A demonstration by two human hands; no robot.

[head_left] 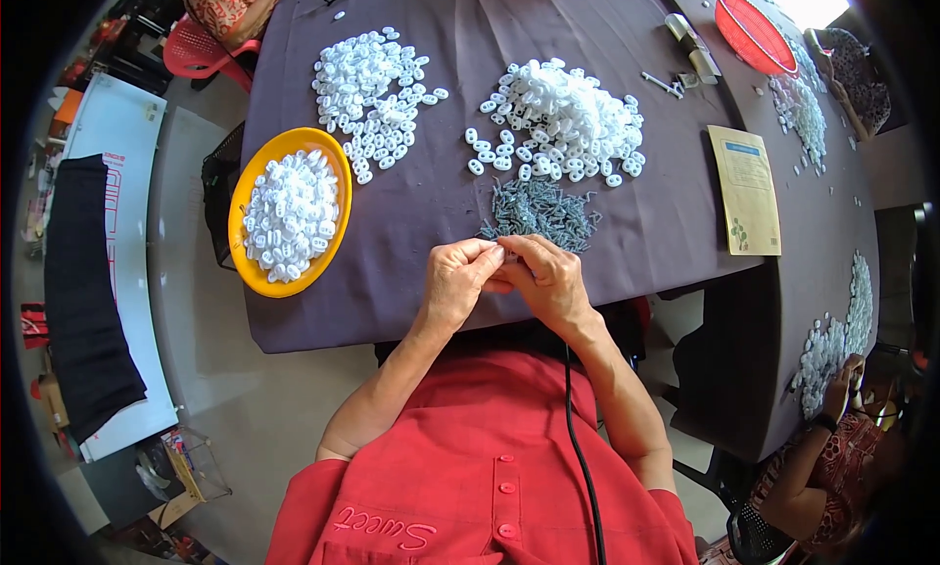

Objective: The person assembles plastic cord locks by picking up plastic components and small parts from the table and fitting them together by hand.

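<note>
Head-worn fisheye, steeply down over table [411, 222]

Whatever tiny piece between the pinched fingers [497, 257] of both hands, too small and covered to tell.

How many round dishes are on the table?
2. A yellow dish full of white plastic bits sits at the table's left edge, and a red dish sits at the far right end. Others may be hidden outside the picture.

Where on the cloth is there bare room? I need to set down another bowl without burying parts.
Free: the dark cloth between the yellow bowl and the left hand, and between the right white pile and the tan booklet. Crowded: around the grey screws and both hands.
</note>
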